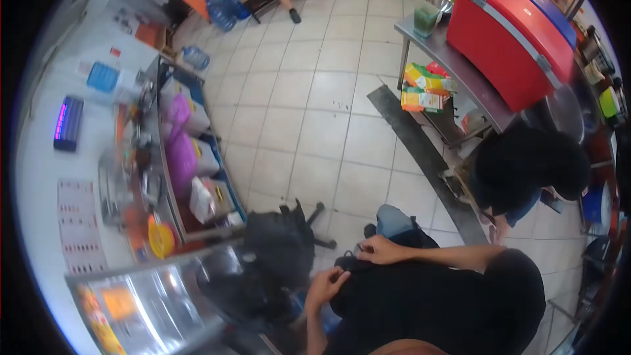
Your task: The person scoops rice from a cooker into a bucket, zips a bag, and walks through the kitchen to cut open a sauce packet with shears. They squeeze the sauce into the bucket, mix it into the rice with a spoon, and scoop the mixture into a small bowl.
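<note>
At the bottom centre, a dark cloth or bag [346, 264] lies by my lap. My left hand [327, 286] rests at its left edge, with the thumb and fingers closed together on the dark material. Slightly above and to the right, my right hand [379, 250] pinches a small dark piece, perhaps a strap or cord, too small to make out. A thin dark loop shows between the two hands. Below my right forearm spreads my black shirt [420, 302].
A black chair [279, 240] with a dark bag stands at the left. Another person [532, 167] in black bends at the right, beside a metal table [434, 49] bearing a red cooler [506, 39]. A dark floor channel [427, 161] crosses the tiles.
</note>
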Action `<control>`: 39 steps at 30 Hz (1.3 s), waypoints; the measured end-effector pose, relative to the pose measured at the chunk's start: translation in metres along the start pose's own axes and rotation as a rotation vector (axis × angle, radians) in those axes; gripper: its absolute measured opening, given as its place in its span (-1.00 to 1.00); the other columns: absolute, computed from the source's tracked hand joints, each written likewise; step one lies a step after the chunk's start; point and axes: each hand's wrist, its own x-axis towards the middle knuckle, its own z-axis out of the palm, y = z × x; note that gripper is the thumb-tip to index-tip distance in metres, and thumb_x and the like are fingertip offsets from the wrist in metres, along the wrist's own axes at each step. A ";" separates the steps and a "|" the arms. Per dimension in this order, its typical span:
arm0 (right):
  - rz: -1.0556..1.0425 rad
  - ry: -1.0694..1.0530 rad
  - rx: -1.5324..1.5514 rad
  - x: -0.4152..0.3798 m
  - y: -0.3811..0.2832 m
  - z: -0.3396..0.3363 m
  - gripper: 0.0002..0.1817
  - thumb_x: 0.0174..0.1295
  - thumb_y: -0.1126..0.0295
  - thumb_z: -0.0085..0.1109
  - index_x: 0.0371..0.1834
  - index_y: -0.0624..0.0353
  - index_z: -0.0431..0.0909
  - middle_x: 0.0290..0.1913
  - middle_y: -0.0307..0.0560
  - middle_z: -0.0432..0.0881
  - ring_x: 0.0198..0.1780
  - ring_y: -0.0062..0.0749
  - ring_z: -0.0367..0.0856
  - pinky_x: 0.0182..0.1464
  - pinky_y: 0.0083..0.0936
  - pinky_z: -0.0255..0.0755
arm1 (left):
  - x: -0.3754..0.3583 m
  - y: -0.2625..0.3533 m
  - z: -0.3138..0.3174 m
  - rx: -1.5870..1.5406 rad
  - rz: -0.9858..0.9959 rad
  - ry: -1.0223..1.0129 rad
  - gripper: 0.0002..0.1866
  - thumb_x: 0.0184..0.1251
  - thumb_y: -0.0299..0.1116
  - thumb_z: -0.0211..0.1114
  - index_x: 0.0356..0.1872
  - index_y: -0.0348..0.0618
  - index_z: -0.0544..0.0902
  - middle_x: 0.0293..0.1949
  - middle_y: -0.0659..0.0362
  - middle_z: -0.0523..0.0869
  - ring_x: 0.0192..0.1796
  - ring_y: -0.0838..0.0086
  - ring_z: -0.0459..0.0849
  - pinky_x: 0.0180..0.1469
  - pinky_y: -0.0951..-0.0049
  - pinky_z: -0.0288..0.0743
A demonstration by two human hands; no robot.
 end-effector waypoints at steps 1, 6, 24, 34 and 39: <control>0.032 -0.090 -0.021 0.021 -0.014 -0.017 -0.62 0.32 0.27 0.24 -0.55 0.32 0.45 -0.60 0.01 0.54 -0.48 -0.55 0.46 -0.43 -0.39 0.32 | 0.023 0.004 -0.022 0.002 -0.019 -0.078 -0.71 0.35 -0.22 0.36 -0.37 -0.29 0.61 -0.63 0.14 0.49 -0.54 0.62 0.35 -0.45 0.47 0.29; -0.081 0.080 0.027 0.158 -0.015 -0.081 -0.64 0.24 0.24 0.28 -0.54 0.30 0.47 -0.64 0.03 0.45 -0.57 -0.35 0.41 -0.44 -0.34 0.31 | 0.167 0.029 -0.110 0.083 -0.083 -0.164 -0.69 0.36 -0.21 0.36 -0.37 -0.31 0.62 -0.64 0.19 0.46 -0.54 0.64 0.34 -0.46 0.47 0.27; -0.474 -0.523 -0.162 0.637 -0.121 -0.375 -0.66 -0.21 0.29 0.40 -0.68 0.35 0.47 -0.67 0.22 0.47 -0.59 -0.09 0.50 -0.51 -0.14 0.29 | 0.578 0.190 -0.340 -0.150 -0.493 -0.364 -0.77 0.32 -0.25 0.37 -0.41 -0.21 0.64 -0.55 0.34 0.58 -0.49 0.62 0.49 -0.47 0.52 0.41; -0.242 -0.182 -0.034 0.796 -0.202 -0.709 -0.75 -0.03 0.31 0.37 -0.58 0.28 0.56 -0.59 0.03 0.57 -0.52 -0.37 0.52 -0.48 -0.29 0.35 | 0.972 0.387 -0.462 0.335 -0.431 -0.930 -0.81 0.31 -0.29 0.35 -0.33 -0.21 0.66 -0.51 0.30 0.64 -0.47 0.59 0.55 -0.47 0.48 0.49; -0.220 0.003 0.136 0.847 -0.184 -0.862 -0.80 0.21 0.32 0.30 -0.36 0.26 0.63 -0.38 -0.06 0.68 -0.33 -0.38 0.65 -0.25 -0.41 0.52 | 1.178 0.479 -0.497 0.510 -0.433 -1.070 -0.83 0.31 -0.30 0.34 -0.30 -0.21 0.66 -0.49 0.29 0.66 -0.47 0.58 0.57 -0.47 0.47 0.52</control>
